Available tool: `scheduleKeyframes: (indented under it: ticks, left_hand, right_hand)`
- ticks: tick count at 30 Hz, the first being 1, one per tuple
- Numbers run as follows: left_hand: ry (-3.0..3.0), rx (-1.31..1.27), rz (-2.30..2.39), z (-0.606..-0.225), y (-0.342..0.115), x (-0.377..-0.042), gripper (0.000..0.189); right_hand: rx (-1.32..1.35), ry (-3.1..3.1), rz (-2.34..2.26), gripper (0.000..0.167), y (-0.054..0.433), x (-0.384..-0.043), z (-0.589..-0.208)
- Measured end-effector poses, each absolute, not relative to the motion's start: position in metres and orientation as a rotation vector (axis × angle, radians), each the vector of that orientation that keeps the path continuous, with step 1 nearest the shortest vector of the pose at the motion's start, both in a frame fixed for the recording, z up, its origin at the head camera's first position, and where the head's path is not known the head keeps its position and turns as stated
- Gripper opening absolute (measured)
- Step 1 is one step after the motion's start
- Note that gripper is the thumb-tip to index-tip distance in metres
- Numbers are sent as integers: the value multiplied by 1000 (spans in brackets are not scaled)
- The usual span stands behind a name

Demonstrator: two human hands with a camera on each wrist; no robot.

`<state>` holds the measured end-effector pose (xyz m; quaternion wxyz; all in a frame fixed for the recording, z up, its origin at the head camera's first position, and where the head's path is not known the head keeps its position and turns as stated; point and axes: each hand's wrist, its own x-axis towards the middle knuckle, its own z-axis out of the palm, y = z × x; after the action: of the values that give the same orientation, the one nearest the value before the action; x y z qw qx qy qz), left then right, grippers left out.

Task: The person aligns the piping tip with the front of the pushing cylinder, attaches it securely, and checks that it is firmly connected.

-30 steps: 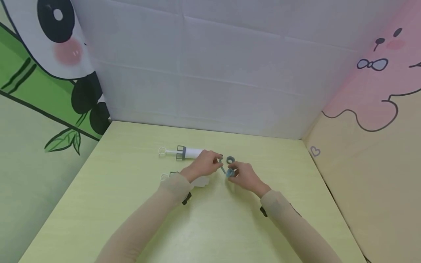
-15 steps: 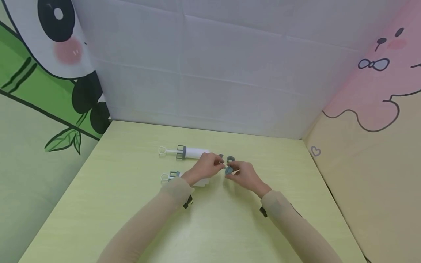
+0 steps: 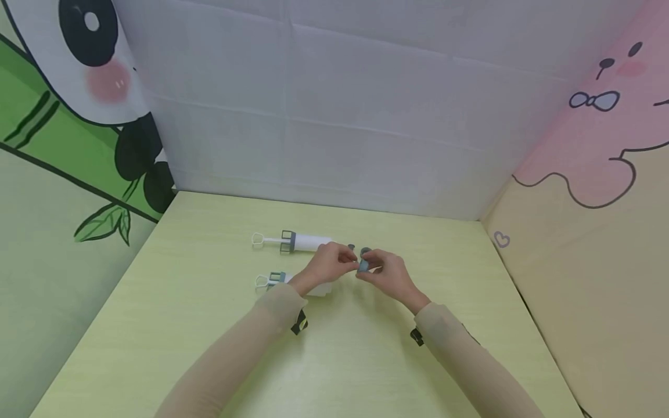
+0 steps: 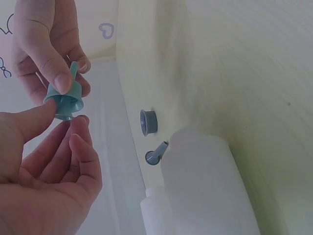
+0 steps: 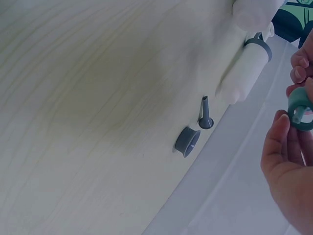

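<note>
My right hand pinches a teal ring cap between thumb and fingers, raised above the table. Facing it, my left hand pinches the wide end of a teal nozzle, whose narrow tip sticks out through the cap toward the right hand. In the right wrist view the cap sits at the edge, both hands' fingers around it. A dark grey ring cap and a dark grey nozzle lie on the table just beyond the hands.
To the left lies a white pastry syringe with dark grey collar and loop handle. A second syringe with a teal collar is partly hidden under the left forearm. A white wall stands behind the table.
The teal nozzle, earlier apart and slanting from the left hand, is now inside the teal cap. The right hand has raised and tilted the cap, and the hands have come together.
</note>
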<state>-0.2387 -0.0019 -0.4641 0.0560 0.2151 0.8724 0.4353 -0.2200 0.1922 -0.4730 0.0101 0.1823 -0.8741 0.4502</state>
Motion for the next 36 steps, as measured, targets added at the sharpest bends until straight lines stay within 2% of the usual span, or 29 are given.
scheduleKeyframes:
  ticks: [10,17,25,36]
  left_hand:
    - [2472,600,1462,-469,-6,-241,19]
    - [2385,543,1550,-472,-7,-240,19]
    - [2276,468,1622,-472,-6,-240,18]
    - [2268,408,1634,-474,-6,-242,19]
  right_hand:
    - [585,-2706,1393,36,191,-220,-472]
    - [557,-2720,1446,41,191,-218,-471]
    - [591,-2735,1427,33,188,-220,-472]
    - [630,-2749,1387,32,185,-222,-473]
